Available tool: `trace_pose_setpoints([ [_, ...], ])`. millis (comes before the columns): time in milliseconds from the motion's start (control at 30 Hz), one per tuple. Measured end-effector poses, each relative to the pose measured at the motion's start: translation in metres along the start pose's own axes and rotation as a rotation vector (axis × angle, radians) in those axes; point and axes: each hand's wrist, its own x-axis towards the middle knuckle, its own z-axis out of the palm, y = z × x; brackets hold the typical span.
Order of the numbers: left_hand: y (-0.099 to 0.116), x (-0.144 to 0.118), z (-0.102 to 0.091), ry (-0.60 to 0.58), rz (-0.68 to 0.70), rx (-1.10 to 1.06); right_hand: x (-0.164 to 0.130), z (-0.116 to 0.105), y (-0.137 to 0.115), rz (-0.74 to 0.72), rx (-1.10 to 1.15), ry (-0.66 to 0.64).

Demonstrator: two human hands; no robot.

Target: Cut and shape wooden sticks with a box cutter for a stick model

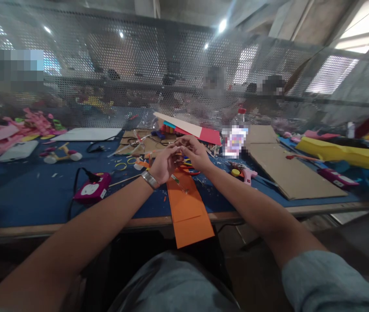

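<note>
My left hand (165, 164), with a metal watch band (150, 179) at its wrist, is held over the table with its fingers curled. My right hand (195, 152) meets it from the other side, its fingers bent and close to the left fingertips. Whatever lies between the fingers is too small and blurred to name. Below the hands an orange paper strip (189, 208) runs toward me and sticks out past the table's front edge. Scissors with blue and yellow handles (187, 163) are partly hidden behind my hands.
A purple power socket box (92, 189) with a plug stands at the left. To the right are a pink glue gun (248, 175), a cardboard sheet (291, 169) and yellow paper (340, 152). Coloured sheets (187, 125) and a red-capped bottle (241, 117) stand behind, before a perforated metal screen (171, 56).
</note>
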Motion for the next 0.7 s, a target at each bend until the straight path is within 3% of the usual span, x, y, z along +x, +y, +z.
trace_pose_setpoints([
  [233,-0.013,-0.016,0.010,0.003,0.214,0.339,0.008,-0.007,0.013,0.132,0.159,0.103],
  [500,0.008,-0.063,0.052,-0.418,0.317,0.854,0.007,-0.005,0.014,0.223,0.244,0.103],
  [600,0.011,-0.081,0.048,-0.444,0.355,0.995,0.003,0.000,0.013,0.253,0.252,0.088],
  [700,0.015,-0.096,0.025,-0.375,0.408,1.137,0.001,0.006,0.014,0.272,0.263,0.061],
])
